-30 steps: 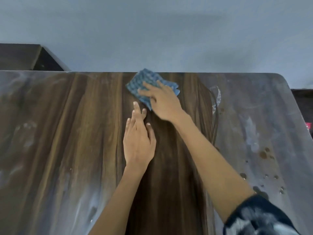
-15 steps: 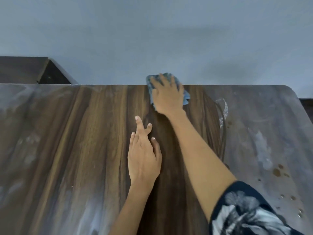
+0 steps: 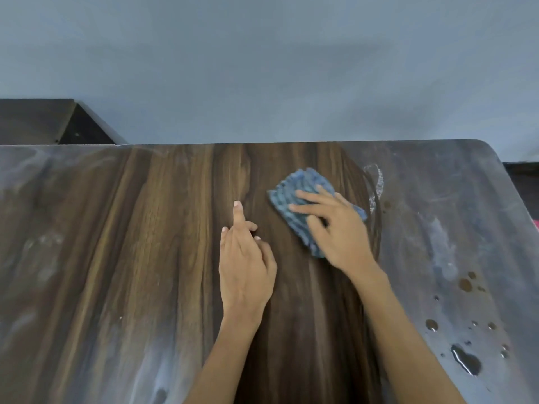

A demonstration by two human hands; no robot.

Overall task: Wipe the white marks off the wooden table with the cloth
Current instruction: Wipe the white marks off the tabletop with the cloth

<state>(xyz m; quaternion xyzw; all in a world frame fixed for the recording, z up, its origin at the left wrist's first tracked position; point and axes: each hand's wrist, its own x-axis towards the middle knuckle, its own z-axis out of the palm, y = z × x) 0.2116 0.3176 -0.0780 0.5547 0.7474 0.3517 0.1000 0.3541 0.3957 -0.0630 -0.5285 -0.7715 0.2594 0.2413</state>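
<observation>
Blue cloth (image 3: 294, 199), folded into a small pad, lies on the wooden bench (image 3: 145, 258) toward the far edge, on the dark, clean-looking strip down the middle. Right hand (image 3: 335, 228) lies flat over the cloth's near half, fingers spread and fairly straight, pressing down rather than gripping; nothing is pinched. Left hand (image 3: 248, 263) rests on the bare wood just left of the cloth, not touching it, index finger extended, the others loosely bent, holding nothing. White marks: a curved chalky streak (image 3: 376, 185) just right of the cloth, a broader pale smear (image 3: 440, 246) further right of it, and hazy white film (image 3: 38, 243) well to the left of the cloth and along the near edge. Water drops (image 3: 463, 360) sit far right of the cloth, toward the near corner. Handling, as judged: the cloth looks soft, light and limp, with a ribbed weave that should grip the residue; likely damp, though that cannot be confirmed. It has no stiffness, so a pinch at one corner would let it unfold and trail. Best hold is the present one: palm and spread fingers over the middle of the pad, weight downward, so the folds stay stacked while it slides. The laminate looks smooth and slick; the pad may skate or bunch under uneven pressure. Nearest remaining work is the curved streak.
</observation>
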